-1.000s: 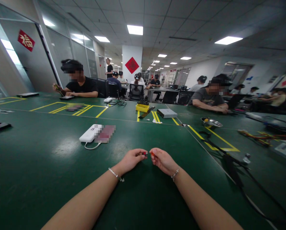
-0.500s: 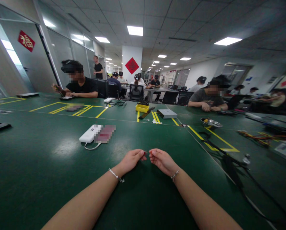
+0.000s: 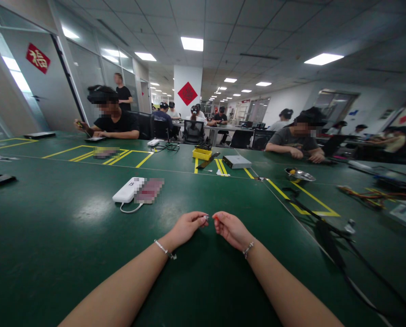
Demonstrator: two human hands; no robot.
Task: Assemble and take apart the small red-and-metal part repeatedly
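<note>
Over the green table, my left hand pinches a small silvery metal piece between thumb and fingers. Its kind is too small to make out. Just across a narrow gap, my right hand is closed in a pinch on a tiny orange piece, mostly hidden by the fingertips. The two hands face each other and do not touch. Farther forward and to the left lies a white power bank marked 13, its short white cable running to a blurred-out flat item.
At the back stand a yellow tray and a grey box. A metal dish is to the right, near black cables and coloured wires. Co-workers sit across the table.
The silvery piece in my left hand shows more now, and that hand's fingers have shifted. My right hand has moved slightly right. A person in the background has walked left.
</note>
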